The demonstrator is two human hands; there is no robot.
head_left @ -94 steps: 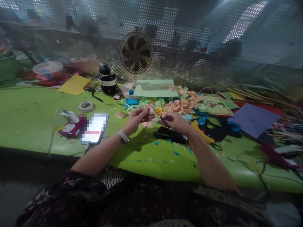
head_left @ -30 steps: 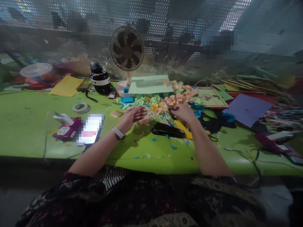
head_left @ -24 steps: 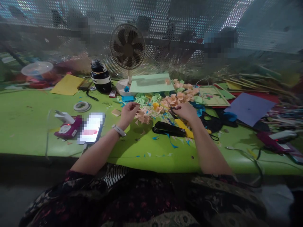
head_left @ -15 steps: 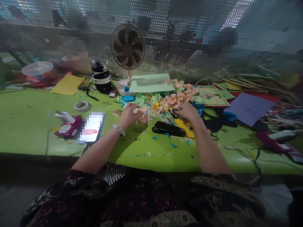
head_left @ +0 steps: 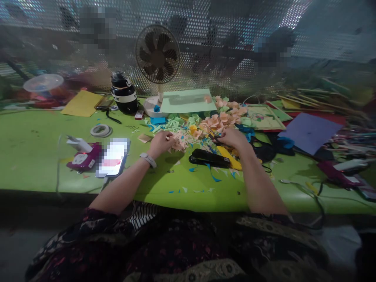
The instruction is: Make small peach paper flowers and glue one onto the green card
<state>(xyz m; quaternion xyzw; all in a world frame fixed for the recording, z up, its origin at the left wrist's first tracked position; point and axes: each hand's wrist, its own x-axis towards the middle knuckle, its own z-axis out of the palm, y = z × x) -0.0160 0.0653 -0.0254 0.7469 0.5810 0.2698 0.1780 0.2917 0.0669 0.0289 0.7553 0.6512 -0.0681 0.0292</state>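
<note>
Your left hand (head_left: 161,144), fingers curled, is at the pale pink cut-paper pile (head_left: 179,142), centre of the green counter (head_left: 176,184); its grip cannot be told. Your right hand (head_left: 233,138) holds dark-handled scissors (head_left: 216,138), right of the pile. One clear round plastic container (head_left: 43,82) sits far left, contents blurred. One grey perforated screen (head_left: 196,58) stands beyond.

A smooth lime-green tabletop (head_left: 182,200) carries pale-pink pointed paper scraps (head_left: 179,144) and, farther right, cupped peach paper petals (head_left: 223,118). Far left lies a flat yellow paper sheet (head_left: 80,104); right, a flat violet paper sheet (head_left: 313,132). Far left of centre, a rounded black bottle (head_left: 125,105) wears a white band. Near, black-and-white striped cloth (head_left: 143,214) adjoins a dark, pink-flecked patterned garment (head_left: 176,243).
</note>
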